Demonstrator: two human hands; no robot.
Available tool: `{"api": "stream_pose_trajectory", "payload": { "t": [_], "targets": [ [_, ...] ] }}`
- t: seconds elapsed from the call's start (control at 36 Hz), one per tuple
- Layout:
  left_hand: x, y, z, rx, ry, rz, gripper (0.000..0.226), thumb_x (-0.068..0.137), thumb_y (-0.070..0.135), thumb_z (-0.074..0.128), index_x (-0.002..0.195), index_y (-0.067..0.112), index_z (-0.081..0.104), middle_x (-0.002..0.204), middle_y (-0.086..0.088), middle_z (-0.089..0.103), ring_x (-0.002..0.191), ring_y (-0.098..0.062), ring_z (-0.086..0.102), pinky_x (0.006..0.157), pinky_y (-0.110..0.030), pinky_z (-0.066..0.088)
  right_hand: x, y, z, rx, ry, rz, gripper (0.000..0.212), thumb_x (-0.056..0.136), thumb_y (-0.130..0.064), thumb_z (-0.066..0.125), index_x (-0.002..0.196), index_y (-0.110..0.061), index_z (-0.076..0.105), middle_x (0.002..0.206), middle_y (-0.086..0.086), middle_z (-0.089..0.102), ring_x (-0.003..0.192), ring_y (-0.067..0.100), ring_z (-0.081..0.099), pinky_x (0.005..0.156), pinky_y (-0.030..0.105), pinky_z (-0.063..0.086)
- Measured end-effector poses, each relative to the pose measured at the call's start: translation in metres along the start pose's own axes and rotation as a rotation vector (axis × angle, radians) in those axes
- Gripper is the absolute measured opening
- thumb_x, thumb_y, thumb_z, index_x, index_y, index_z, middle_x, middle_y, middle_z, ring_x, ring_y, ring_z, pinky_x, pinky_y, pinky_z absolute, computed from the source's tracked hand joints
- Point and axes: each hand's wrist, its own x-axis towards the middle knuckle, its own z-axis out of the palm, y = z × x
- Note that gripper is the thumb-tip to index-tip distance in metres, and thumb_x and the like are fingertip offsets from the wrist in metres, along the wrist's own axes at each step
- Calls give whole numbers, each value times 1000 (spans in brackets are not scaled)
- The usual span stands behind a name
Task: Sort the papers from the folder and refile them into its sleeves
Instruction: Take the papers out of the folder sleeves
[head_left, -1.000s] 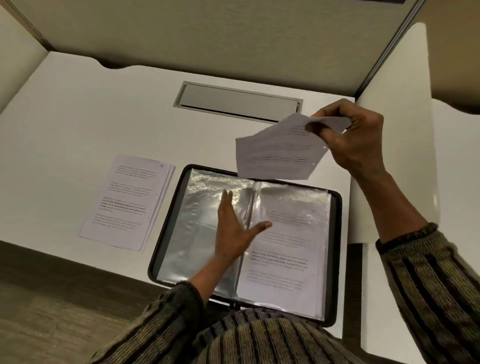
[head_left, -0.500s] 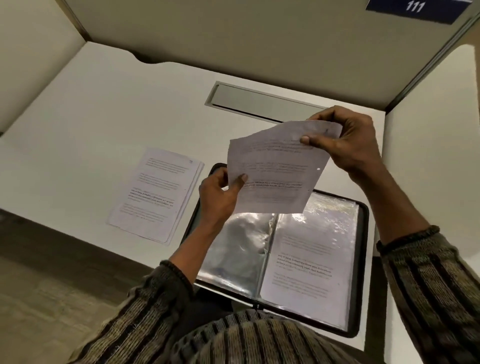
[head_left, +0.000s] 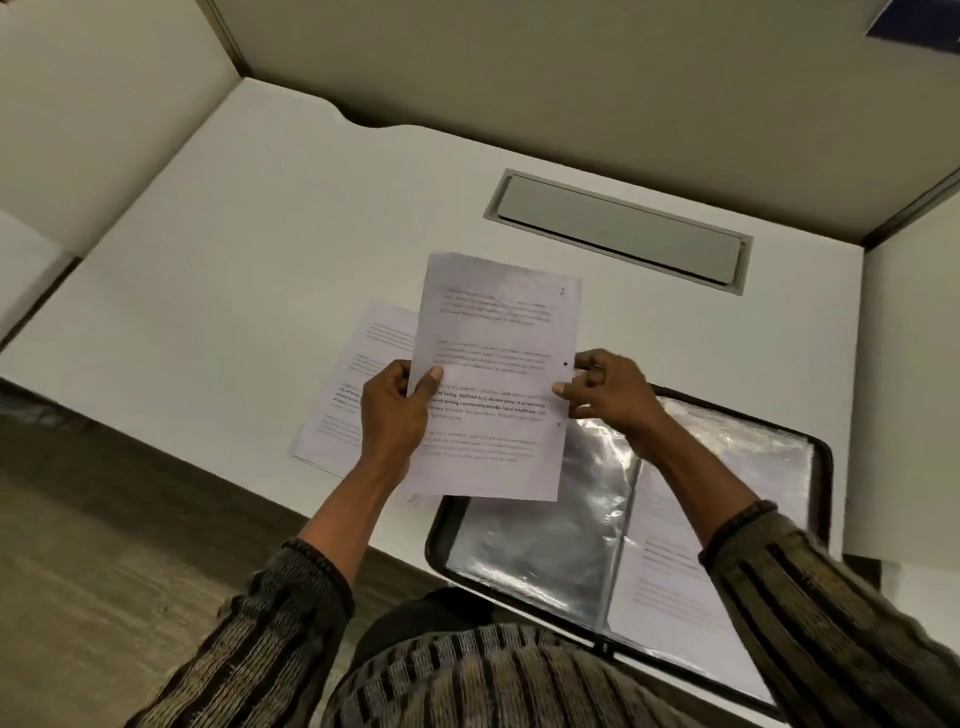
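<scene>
I hold a printed sheet (head_left: 493, 374) upright in the air above the desk, text facing me. My left hand (head_left: 397, 410) grips its left edge and my right hand (head_left: 608, 395) pinches its right edge by the punch holes. Below it a black folder (head_left: 823, 467) lies open at the desk's near edge. Its left clear sleeve (head_left: 545, 535) looks empty and shiny; its right sleeve (head_left: 670, 577) holds a printed page. A stack of printed papers (head_left: 358, 374) lies on the desk left of the folder, partly hidden by the sheet and my left hand.
The white desk (head_left: 260, 260) is boxed in by beige partition walls at the back and both sides. A grey cable hatch (head_left: 618, 234) is set into the desk at the back right. Wood-look floor (head_left: 104, 571) shows below the desk's near edge.
My left hand left the folder's sleeve and took the sheet's left edge. Both hands turned the sheet upright and brought it down and left. The camera view shifted left.
</scene>
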Motion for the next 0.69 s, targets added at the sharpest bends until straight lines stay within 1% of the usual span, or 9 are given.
{"api": "stream_pose_trajectory", "payload": {
  "t": [0.06, 0.14, 0.22, 0.31, 0.39, 0.47, 0.56, 0.61, 0.69],
  "targets": [
    [14, -6, -20, 53, 0, -1, 18, 97, 31, 79, 106, 15, 77, 97, 4, 81, 90, -16, 78, 77, -31, 64, 6, 9, 24, -8, 21, 17, 33, 85, -2, 84, 114, -3, 67, 83, 12, 76, 77, 22, 76, 72, 44, 63],
    [35, -16, -48, 177, -3, 40, 13, 97, 31, 78, 103, 19, 77, 97, 8, 81, 90, -12, 77, 82, -33, 64, 18, 19, 60, -59, 66, 41, 21, 84, -4, 84, 99, -10, 71, 84, 10, 78, 81, 27, 78, 77, 51, 65],
    [55, -23, -71, 302, 4, 49, 9, 98, 31, 77, 101, 23, 76, 96, 8, 80, 86, -10, 77, 82, -37, 65, 31, 26, 95, -135, 102, 44, 19, 82, -11, 87, 93, -18, 72, 81, 3, 78, 78, 26, 78, 78, 53, 65],
    [77, -31, -90, 491, 29, 77, 17, 97, 34, 78, 98, 18, 75, 91, 7, 78, 81, -15, 75, 76, -41, 65, 42, 30, 127, -166, 131, 48, 22, 80, -15, 88, 93, -22, 72, 81, 0, 78, 72, 20, 77, 75, 52, 65],
    [97, -36, -103, 728, 47, 112, 22, 96, 39, 76, 94, 17, 71, 87, 4, 76, 77, -21, 72, 68, -38, 60, 48, 31, 155, -192, 142, 73, 21, 81, -15, 88, 93, -21, 71, 79, -3, 77, 67, 15, 76, 75, 48, 65],
    [112, -38, -109, 903, 28, 106, 23, 97, 41, 73, 88, 20, 65, 81, 5, 70, 74, -23, 68, 62, -33, 51, 51, 34, 178, -296, 174, 78, 20, 83, -22, 86, 92, -25, 68, 87, -5, 74, 77, 16, 73, 78, 44, 63],
    [126, -42, -113, 1005, 5, 92, 25, 97, 40, 73, 86, 20, 62, 81, 4, 68, 75, -27, 67, 65, -35, 52, 53, 37, 194, -358, 205, 93, 20, 88, -27, 80, 100, -26, 64, 93, -7, 70, 87, 17, 69, 82, 42, 60],
    [134, -44, -113, 1061, -5, 91, 25, 96, 40, 72, 87, 19, 62, 85, 0, 70, 77, -30, 68, 67, -37, 53, 54, 39, 200, -377, 215, 115, 21, 90, -29, 77, 103, -28, 61, 94, -10, 68, 89, 15, 67, 82, 39, 58],
    [140, -44, -110, 1157, -50, 97, 27, 97, 41, 71, 88, 17, 61, 87, -4, 71, 77, -32, 67, 67, -36, 51, 56, 44, 205, -444, 217, 125, 21, 93, -32, 74, 106, -30, 58, 96, -12, 67, 89, 13, 65, 79, 34, 55]
  ]
}}
